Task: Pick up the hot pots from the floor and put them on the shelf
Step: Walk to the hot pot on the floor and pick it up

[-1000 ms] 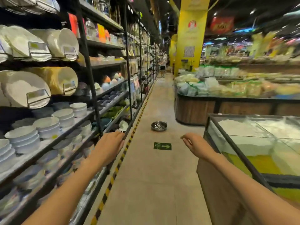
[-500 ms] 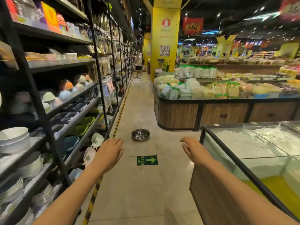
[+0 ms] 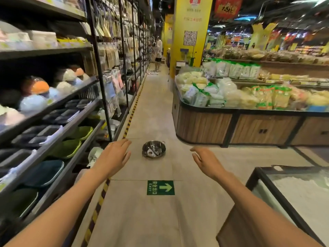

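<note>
A shiny steel hot pot [image 3: 153, 149] with two small side handles sits on the tiled aisle floor ahead of me. My left hand [image 3: 114, 157] is stretched out, fingers apart and empty, to the left of the pot and short of it. My right hand [image 3: 206, 161] is also held out, fingers spread and empty, to the pot's right. Neither hand touches the pot. The dark metal shelf [image 3: 74, 120] runs along my left, stocked with trays, bowls and coloured dishes.
A green exit arrow sticker [image 3: 160, 187] lies on the floor before the pot. A yellow-black strip [image 3: 128, 125] edges the shelf base. A wooden produce island [image 3: 231, 129] stands on the right, a glass-topped bin [image 3: 292, 196] at near right. A person [image 3: 157, 52] stands far down the aisle.
I have walked up the aisle; the pot is nearer and larger in view. The plate racks on the left have passed behind. Both hands stay out in front, empty.
</note>
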Demonstrator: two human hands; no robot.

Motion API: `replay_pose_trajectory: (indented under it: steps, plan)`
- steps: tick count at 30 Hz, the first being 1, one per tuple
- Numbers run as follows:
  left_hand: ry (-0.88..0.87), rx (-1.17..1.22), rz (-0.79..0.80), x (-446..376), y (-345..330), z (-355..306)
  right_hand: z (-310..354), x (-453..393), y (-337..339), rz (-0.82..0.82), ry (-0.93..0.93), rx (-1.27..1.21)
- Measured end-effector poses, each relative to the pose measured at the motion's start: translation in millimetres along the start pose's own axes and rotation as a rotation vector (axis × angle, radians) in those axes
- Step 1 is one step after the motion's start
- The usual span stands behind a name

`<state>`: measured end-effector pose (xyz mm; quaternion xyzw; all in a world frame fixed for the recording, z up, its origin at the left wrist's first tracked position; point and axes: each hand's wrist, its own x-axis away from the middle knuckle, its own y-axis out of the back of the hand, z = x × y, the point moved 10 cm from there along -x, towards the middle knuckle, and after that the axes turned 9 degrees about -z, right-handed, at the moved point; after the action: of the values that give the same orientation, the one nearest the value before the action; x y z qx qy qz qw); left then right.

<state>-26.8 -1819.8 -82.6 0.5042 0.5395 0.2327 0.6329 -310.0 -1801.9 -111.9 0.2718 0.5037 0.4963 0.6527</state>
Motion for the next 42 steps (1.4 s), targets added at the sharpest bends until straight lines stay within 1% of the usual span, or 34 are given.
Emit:
replay_pose_trajectory:
  steps: [5,9,13,18,21,26,33,38,42]
  plan:
    - [-0.004,0.001,0.015,-101.1,-77.5,58.2,-24.2,-117.2,-79.4,0.026,-0.015,-0.009]
    - [-0.002,0.014,0.075,-188.1,-133.9,111.5,-39.5,-213.1,-136.2,0.085,-0.066,-0.019]
    - [-0.018,0.003,0.100,-279.5,-171.9,155.3,-44.1,-307.9,-169.6,0.092,-0.080,-0.054]
    - [-0.028,0.038,0.117,-373.3,-225.5,189.8,-63.2,-405.2,-210.9,0.104,-0.081,-0.062]
    - [-0.021,0.031,0.136,-425.5,-269.4,214.6,-91.1,-462.6,-247.7,0.115,-0.100,-0.065]
    - [0.010,0.013,0.180,-509.5,-357.5,262.9,-148.6,-561.7,-331.7,0.172,-0.124,-0.103]
    - [0.127,-0.001,0.246,-634.1,-462.4,326.9,-227.4,-699.1,-436.8,0.276,-0.172,-0.105]
    - [0.230,0.063,0.304,-676.3,-557.0,372.3,-279.1,-754.8,-530.8,0.343,-0.288,-0.148]
    - [0.270,0.126,0.338,-686.5,-675.7,408.6,-333.9,-768.5,-640.2,0.352,-0.375,-0.156]
